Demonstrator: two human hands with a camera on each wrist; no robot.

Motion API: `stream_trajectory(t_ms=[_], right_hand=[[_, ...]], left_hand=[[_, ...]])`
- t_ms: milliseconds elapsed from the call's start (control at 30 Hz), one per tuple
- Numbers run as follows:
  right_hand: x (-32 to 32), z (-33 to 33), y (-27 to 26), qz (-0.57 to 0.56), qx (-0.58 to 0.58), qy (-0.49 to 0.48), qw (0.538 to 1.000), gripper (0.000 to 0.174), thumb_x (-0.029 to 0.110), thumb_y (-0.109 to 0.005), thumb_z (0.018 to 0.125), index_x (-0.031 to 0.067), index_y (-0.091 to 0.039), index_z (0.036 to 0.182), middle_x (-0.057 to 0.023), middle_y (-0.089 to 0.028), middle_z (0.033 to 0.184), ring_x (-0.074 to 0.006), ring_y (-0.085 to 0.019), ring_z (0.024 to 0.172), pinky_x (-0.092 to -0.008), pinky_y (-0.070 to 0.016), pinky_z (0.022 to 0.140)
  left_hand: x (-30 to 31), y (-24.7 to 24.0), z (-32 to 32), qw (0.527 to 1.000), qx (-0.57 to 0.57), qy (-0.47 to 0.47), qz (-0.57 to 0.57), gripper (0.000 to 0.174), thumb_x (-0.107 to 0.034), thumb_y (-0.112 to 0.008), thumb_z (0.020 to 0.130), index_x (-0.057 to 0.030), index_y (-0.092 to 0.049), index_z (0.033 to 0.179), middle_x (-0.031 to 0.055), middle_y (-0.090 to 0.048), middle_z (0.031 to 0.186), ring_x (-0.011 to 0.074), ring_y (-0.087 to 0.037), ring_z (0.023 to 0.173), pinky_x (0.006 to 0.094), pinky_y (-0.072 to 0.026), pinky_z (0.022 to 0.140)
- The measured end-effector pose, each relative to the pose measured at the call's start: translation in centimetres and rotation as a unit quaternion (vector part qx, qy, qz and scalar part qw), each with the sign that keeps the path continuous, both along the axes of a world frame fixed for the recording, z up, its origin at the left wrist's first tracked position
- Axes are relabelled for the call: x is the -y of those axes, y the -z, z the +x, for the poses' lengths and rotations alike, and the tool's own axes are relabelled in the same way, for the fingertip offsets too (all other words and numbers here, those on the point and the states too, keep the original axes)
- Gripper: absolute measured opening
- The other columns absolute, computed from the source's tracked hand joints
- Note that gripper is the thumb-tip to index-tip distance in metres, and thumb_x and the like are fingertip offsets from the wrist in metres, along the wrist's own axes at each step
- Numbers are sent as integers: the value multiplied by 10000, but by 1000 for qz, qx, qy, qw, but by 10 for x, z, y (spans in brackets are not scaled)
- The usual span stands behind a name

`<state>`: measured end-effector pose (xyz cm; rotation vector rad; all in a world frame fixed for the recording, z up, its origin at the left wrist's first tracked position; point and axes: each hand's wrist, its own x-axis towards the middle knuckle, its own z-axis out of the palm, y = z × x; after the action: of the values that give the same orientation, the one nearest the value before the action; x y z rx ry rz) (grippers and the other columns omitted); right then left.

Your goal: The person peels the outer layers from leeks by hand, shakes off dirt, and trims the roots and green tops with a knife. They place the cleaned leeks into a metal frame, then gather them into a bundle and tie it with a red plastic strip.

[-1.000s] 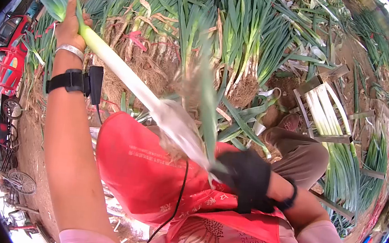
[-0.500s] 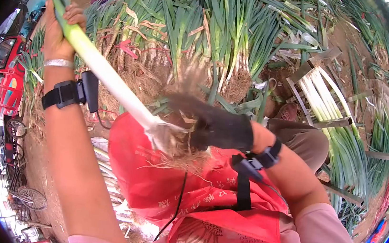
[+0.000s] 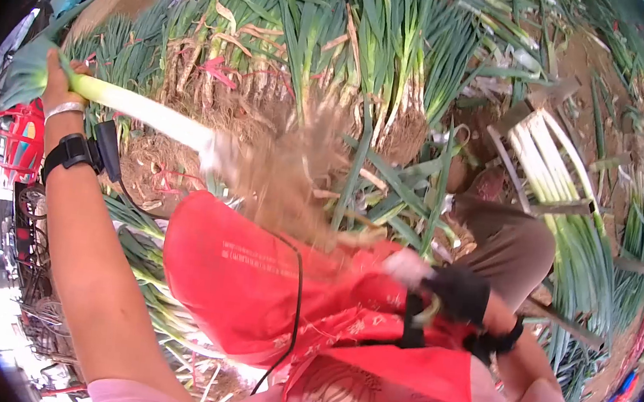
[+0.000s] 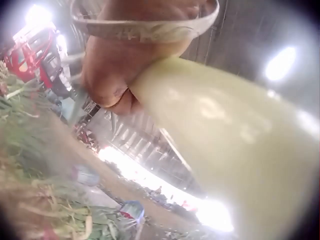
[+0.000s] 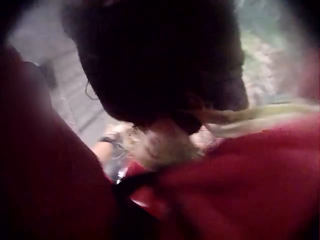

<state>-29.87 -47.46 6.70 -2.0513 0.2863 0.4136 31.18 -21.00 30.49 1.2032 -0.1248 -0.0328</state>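
Note:
My bare left hand (image 3: 63,84) grips a thick leek (image 3: 149,111) near the top of its pale shaft, at the far left. The green leaves spread beyond the fingers, and the root end swings blurred over the red apron (image 3: 234,270). In the left wrist view the shaft (image 4: 225,125) looms large beside the hand. My right hand (image 3: 458,294), in a black glove, is close to the apron, well apart from the leek. Its curled fingers hold a whitish peeled leek layer (image 3: 408,268); in the right wrist view a pale strip (image 5: 265,116) trails out from under the glove.
Bundles of leeks (image 3: 276,45) with roots stand in a row ahead. To the right, a metal rack (image 3: 508,167) holds cleaned white leeks (image 3: 544,167). Loose green leaves (image 3: 399,182) litter the ground, and more leeks (image 3: 158,278) lie at lower left.
The right hand has pulled from the leek's root end back to the right, taking a peeled layer with it. The left hand has moved down and left with the leek, which now lies flatter.

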Motion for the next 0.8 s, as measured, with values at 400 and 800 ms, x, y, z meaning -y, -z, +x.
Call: stream_trajectory(t_ms=[400,800], right_hand=[[-45,160,-47,27,330,277,902,558,164,-729,761,11,-495,1243,-189,-580,1173,-308,-623,966,-370,-499,799],[-24,177,-46,341,269,400,807,605,173,-756,768,-25,-477,1267,-139,-643,908,-178,-623,737,-287,-509,632]], left_hand=[[102,-22,-114,974,101,-188,-70,336,-102,-744,795,47,-505,979,176,-598,763,247,-580,551,319,-464,414],[96,-6,-182,969,94,-169,-153,392,-301,-657,882,-16,-481,1086,139,-526,834,231,-528,684,322,-477,580]])
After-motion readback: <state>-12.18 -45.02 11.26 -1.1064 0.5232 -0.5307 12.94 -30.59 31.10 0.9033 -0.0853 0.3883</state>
